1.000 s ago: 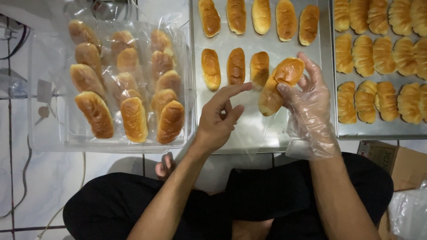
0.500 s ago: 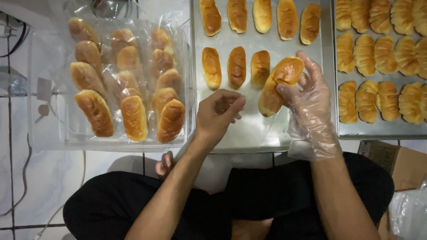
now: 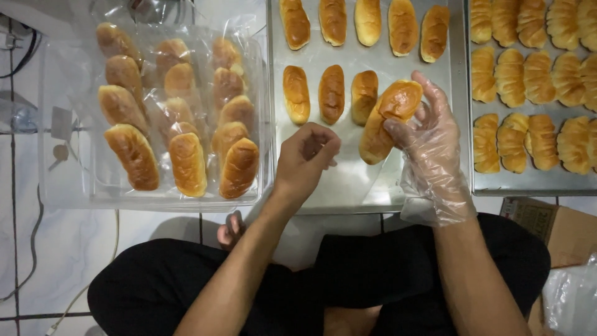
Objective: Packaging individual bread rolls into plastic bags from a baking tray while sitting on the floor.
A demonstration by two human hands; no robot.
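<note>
Right hand [image 3: 432, 140]: in a clear plastic glove, fingers wrapped round a long golden bread roll [image 3: 388, 120]; grip closed on it, roll tilted, lifted over the middle tray.
Left hand [image 3: 305, 158]: bare, fingers curled in loosely, thumb against fingertips; can't tell if anything is pinched in it. Hovers just left of the held roll, not touching it.
Held roll: above the lower right part of the middle metal tray [image 3: 360, 186], just beside the third roll of the tray's second row.
Middle tray: five rolls in the top row, three in the second row [image 3: 331, 93], lower part bare metal.
Left side: clear plastic tub [image 3: 62, 186] lined with plastic film, filled with bagged rolls [image 3: 186, 162] lying in rough columns.
Right tray [image 3: 528, 182]: ridged, paler pastries [image 3: 525, 140] packed close in rows, running off the frame edge.
Person: sits cross-legged on a white tiled floor [image 3: 62, 249], black trousers, trays in front of the knees.
Lower right: corner of a cardboard box [image 3: 547, 227], a crumpled clear bag [image 3: 572, 298] next to it.
Far left: cables on the floor [image 3: 25, 274].
</note>
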